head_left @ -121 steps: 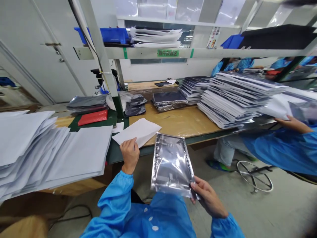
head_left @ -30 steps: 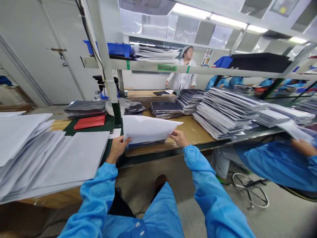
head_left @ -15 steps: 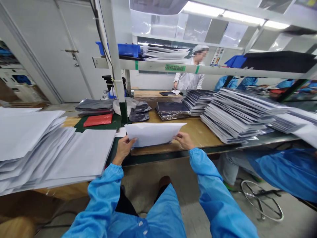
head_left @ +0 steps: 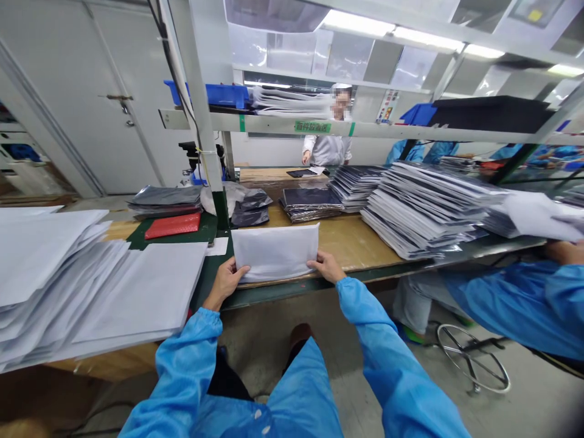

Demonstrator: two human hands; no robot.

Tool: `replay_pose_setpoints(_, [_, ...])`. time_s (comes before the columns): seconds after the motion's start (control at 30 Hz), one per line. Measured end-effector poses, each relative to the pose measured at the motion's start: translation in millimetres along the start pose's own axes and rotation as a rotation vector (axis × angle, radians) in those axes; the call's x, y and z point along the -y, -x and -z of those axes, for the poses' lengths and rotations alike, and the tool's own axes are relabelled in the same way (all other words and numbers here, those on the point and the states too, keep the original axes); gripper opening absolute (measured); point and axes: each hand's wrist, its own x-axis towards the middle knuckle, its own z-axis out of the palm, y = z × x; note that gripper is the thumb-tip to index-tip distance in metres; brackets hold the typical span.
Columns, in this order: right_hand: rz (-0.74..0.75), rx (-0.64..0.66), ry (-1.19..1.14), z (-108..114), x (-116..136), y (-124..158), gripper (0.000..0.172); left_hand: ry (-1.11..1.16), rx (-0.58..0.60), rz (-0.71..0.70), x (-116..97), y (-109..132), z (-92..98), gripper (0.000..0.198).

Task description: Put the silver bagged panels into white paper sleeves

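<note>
Both my hands hold a white sheet [head_left: 274, 252] by its lower corners, low over the near edge of the wooden bench [head_left: 347, 237]. My left hand [head_left: 225, 283] grips the left side and my right hand [head_left: 325, 266] the right side. The sheet's lower edge rests at or just above the bench surface. Anything beneath the sheet is hidden.
A tall pile of white sheets [head_left: 91, 286] lies at my left. Stacks of dark, silvery bags [head_left: 420, 213] stand at the right. A co-worker's hand [head_left: 563, 252] holds a white sheet at the right. Another person in white [head_left: 327, 151] stands beyond the bench, under a shelf.
The silver bag held earlier is out of sight, and both hands now hold the white sheet. Since the last frames, the sheet has come down from a tilted position to lie lower, closer to the bench.
</note>
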Motion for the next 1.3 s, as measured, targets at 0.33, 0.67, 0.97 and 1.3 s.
replay_pose_setpoints(0.33, [-0.085,-0.229,-0.246,-14.7,17.4,10.6,0.039,0.360,-0.138,0.324,-30.4,10.2,-18.8,0.041])
replay_pose_setpoints(0.67, [-0.435,-0.211,-0.500,-33.8,2.3,82.9,0.028,0.483,-0.021,0.686,-24.2,77.1,-28.2,0.034])
replay_pose_setpoints(0.97, [-0.405,-0.168,-0.626,-21.4,14.7,125.7,0.051,0.531,0.022,0.599,-29.9,116.9,-38.2,0.040])
replay_pose_setpoints(1.3, [-0.714,-0.084,-0.510,-74.6,-42.9,180.7,0.052,0.553,-0.706,0.366,-76.3,111.9,52.7,0.026])
